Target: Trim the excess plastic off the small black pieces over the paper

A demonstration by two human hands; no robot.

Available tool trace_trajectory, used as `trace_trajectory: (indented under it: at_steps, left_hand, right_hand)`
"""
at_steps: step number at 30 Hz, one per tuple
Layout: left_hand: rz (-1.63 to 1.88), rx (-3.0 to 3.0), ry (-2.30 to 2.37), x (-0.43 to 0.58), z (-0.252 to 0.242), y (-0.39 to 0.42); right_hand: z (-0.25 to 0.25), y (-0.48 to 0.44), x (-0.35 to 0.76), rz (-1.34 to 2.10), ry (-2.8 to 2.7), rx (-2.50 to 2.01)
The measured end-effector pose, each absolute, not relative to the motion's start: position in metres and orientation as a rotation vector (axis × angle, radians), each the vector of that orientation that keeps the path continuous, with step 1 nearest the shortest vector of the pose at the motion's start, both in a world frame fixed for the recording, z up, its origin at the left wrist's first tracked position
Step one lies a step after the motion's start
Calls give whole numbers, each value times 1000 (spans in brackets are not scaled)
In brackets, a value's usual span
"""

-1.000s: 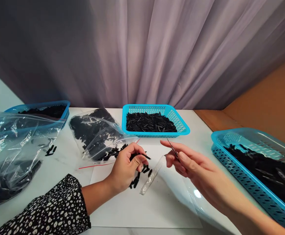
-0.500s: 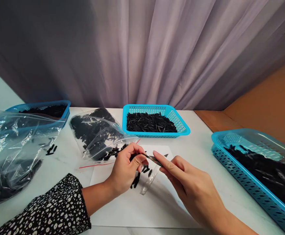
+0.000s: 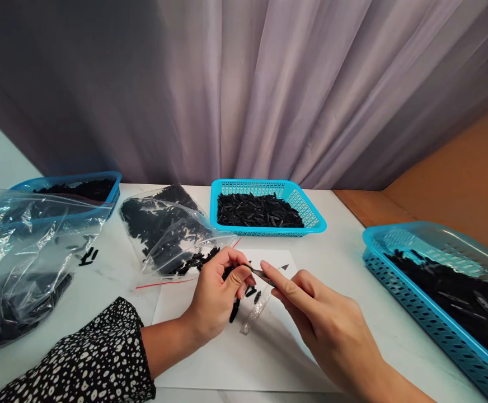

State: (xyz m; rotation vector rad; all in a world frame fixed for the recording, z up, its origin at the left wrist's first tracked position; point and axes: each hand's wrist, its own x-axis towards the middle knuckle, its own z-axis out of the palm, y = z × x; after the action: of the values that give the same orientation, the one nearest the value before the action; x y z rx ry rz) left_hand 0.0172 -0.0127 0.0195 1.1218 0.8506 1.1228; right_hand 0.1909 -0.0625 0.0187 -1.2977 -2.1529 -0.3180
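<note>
Head view: Two Close Pinches, Low Over White

A grey curtain (image 3: 244, 89) hangs behind my white table (image 3: 340, 240). A white sheet (image 3: 227, 369) lies flat before me; black shows up plainly on it, which I take to be its use. The right blue basket (image 3: 372, 252), holding dark material, stands at my right side, probably for easy reach. Left, a large see-through bag (image 3: 55, 229) sprawls, its dark load at the near end. A smaller zip bag (image 3: 172, 221) points its mouth towards the sheet, I suppose for access, beside the middle blue basket (image 3: 267, 230).

My left hand (image 3: 214, 288) is curled, thumb and forefinger pressed together to steady something small. My right hand (image 3: 332, 313) is half folded, forefinger laid along its grip, I judge for control. Under them a narrow see-through strip (image 3: 250, 322) lies aslant. My right fingers pinch a slim metal tool (image 3: 262, 275), its end touching my left fingertips. The held black piece (image 3: 228, 272) is in my left pinch, mostly hidden. Loose black pieces (image 3: 234, 310) rest below.
</note>
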Motion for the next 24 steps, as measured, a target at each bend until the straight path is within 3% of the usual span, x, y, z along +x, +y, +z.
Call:
trace_trajectory:
  at_steps: [24]
  left_hand:
    - [1146, 1014, 803, 19, 18, -22]
  right_hand:
    - [16, -64, 189, -389, -2116, -1239]
